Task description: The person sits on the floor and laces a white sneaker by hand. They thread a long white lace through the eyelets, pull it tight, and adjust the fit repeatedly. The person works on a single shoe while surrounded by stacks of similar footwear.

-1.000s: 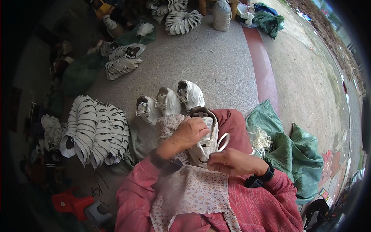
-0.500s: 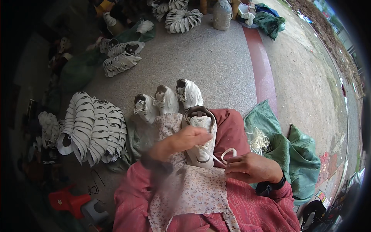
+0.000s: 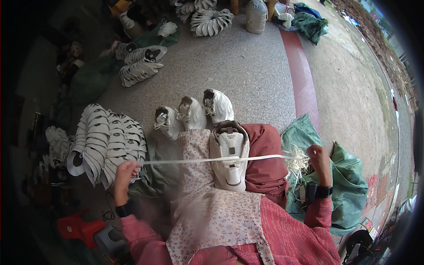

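A flat white shoelace (image 3: 190, 161) is stretched nearly straight from side to side, across a shoe upper (image 3: 237, 179) on my lap. My left hand (image 3: 125, 173) is closed on one end, out beside the stacked uppers. On the other side, my right hand (image 3: 319, 156) grips the opposite end with fingers curled, above the green sack. The upper is off-white with a brown lining and a perforated tongue; its toe points toward me. Whether the lace runs through the eyelets is too small to tell. Three laced white shoes (image 3: 217, 106) stand just beyond my knees.
Nested white uppers (image 3: 106, 145) are piled at my left. A bundle of loose laces (image 3: 298, 162) lies on the green sack (image 3: 349, 185) at my right. A red stool (image 3: 76, 227) is at lower left. Farther off are more stacked uppers (image 3: 141, 66) and a large plastic bottle (image 3: 256, 17).
My hands have moved from close above the upper out to either side. The lace, loosely curved before, is now drawn taut between them.
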Available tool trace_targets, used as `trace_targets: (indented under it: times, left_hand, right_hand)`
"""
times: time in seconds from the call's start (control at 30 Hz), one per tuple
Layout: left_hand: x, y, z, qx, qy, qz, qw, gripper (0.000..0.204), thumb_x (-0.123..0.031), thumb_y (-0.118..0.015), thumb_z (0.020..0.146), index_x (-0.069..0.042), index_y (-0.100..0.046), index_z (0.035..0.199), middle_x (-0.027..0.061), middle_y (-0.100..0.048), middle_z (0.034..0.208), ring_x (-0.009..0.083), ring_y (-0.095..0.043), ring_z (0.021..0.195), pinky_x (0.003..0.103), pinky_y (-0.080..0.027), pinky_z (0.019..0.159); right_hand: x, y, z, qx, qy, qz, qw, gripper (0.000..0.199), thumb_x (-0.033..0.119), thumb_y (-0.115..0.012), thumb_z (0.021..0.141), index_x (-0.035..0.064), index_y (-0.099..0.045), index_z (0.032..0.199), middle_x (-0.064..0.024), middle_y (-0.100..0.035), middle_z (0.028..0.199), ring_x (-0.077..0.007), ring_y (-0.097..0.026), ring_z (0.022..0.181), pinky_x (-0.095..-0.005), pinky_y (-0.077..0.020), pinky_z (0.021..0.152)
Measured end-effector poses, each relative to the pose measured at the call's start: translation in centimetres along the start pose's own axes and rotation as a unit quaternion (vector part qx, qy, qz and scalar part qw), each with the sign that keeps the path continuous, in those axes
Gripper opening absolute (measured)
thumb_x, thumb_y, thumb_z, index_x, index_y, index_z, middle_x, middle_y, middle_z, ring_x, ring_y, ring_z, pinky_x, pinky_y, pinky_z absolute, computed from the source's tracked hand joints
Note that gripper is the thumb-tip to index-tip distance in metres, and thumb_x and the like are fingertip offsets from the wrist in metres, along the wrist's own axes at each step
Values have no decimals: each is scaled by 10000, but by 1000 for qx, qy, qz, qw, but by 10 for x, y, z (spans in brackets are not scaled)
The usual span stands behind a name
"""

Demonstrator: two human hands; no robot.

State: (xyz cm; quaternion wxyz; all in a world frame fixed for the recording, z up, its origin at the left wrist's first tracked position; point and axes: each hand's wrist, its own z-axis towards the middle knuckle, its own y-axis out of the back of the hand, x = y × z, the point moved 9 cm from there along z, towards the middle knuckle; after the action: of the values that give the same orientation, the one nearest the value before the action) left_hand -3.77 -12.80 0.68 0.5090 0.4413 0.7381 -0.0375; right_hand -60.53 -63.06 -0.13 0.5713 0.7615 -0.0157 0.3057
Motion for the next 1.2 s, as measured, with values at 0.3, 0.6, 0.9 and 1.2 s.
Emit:
trace_targets:
  times: [0.3,0.6,0.9,1.2]
  left_hand:
    - [-200,-242,-56,81,-477,170,859,150,-37,-691,877,-20,-693,1026,109,-672,1005,253,-654,928,343,-513,825]
    - [-209,-360,-38,267,-431,156,848,123,-97,-719,799,-47,-677,903,78,-600,819,236,-638,789,350,-512,725]
    - [-202,-370,-36,285,-418,175,845,126,-127,-720,771,-55,-668,861,56,-591,812,218,-617,753,352,-503,708]
    - [-206,-371,-42,260,-458,168,833,131,-109,-723,762,-47,-642,844,71,-556,792,237,-600,747,374,-484,684]
  right_hand:
    - [175,-65,-20,77,226,210,948,135,84,-656,925,-2,-673,1027,-164,-697,866,-288,-710,797,-365,-525,681]
    - [192,-96,-31,245,238,263,902,168,122,-633,951,-18,-673,1034,-158,-712,879,-241,-708,816,-329,-528,744]
    - [180,-112,-22,368,153,316,861,138,86,-599,958,-23,-662,1015,-38,-687,885,-100,-614,831,-284,-491,750]
    - [180,-123,-23,366,103,300,875,123,114,-589,950,2,-641,955,-40,-618,832,-136,-604,795,-306,-482,714]
